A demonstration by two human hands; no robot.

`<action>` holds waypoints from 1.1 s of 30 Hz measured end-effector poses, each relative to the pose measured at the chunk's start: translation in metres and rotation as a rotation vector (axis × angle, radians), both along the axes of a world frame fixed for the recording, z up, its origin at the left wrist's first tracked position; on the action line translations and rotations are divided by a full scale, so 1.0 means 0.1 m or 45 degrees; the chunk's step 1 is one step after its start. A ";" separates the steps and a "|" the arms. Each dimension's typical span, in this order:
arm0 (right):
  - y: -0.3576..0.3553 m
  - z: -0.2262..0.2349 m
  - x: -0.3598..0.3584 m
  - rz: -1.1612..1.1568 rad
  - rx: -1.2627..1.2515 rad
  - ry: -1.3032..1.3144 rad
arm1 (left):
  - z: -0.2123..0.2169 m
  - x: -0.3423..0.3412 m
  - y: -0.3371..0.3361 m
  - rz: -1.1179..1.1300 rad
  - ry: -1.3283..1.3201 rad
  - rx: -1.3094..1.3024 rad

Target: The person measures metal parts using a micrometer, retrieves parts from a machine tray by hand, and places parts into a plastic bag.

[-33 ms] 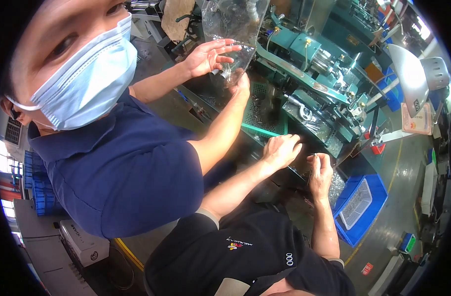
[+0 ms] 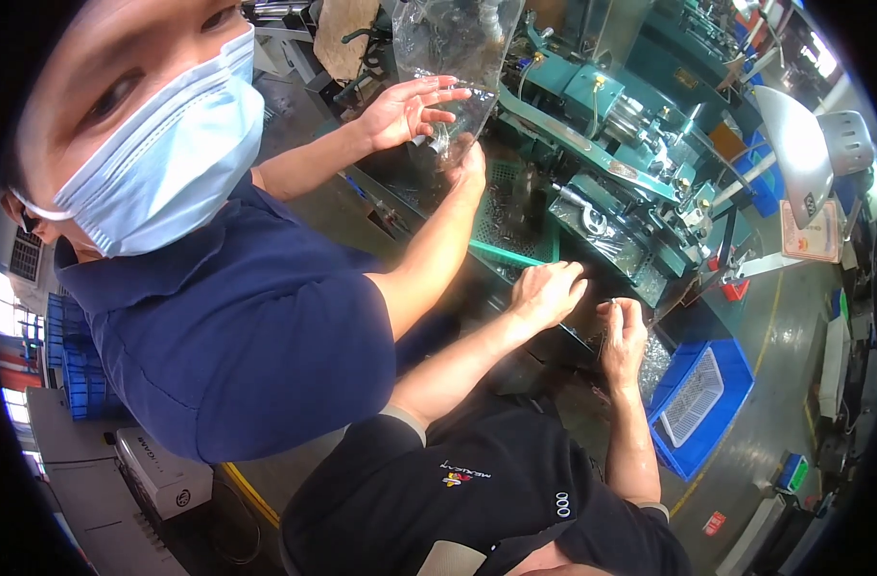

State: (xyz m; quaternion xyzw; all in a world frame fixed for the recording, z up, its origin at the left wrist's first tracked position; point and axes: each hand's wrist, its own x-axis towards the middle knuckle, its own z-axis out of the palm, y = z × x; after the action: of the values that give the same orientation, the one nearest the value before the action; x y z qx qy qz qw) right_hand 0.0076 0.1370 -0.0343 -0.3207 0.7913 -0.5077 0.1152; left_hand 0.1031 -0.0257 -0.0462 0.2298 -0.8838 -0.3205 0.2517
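Observation:
My left hand is over the front edge of the machine's dark tray, back of the hand up and fingers curled. What those fingers hold, if anything, is hidden. To its right, my right hand is raised with thumb and fingers pinched together. A tiny piece seems to show at the fingertips, too small to name. A green strip runs along the tray just beyond my left hand. Past it lies a perforated green tray. A metal micrometer-like tool rests on the machine ledge.
At left, a masked co-worker in a blue shirt leans in, both hands at a clear plastic bag. The green machine stands ahead. A lamp hangs at right, above a blue bin holding a white basket.
The co-worker's head has shifted very slightly to the left and down. My hands and the plastic bag look the same.

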 end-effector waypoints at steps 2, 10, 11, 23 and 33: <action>-0.01 0.00 0.01 -0.004 0.012 0.016 | -0.02 0.00 0.00 0.003 -0.005 -0.001; 0.01 0.02 0.01 -0.011 0.032 0.024 | 0.05 0.02 0.01 -0.008 -0.109 0.024; 0.01 0.03 0.01 0.006 0.051 -0.024 | 0.04 0.02 0.00 0.001 -0.109 0.022; -0.02 0.02 -0.02 0.010 0.054 0.033 | 0.05 0.01 -0.01 -0.004 -0.079 0.037; 0.02 -0.05 -0.03 0.027 0.055 0.004 | 0.06 0.02 0.01 -0.012 -0.124 0.029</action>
State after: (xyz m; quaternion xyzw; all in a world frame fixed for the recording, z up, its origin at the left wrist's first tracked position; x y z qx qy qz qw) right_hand 0.0047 0.1386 -0.0395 -0.3273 0.7988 -0.4886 0.1263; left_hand 0.1055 -0.0249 -0.0404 0.2437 -0.8924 -0.3200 0.2043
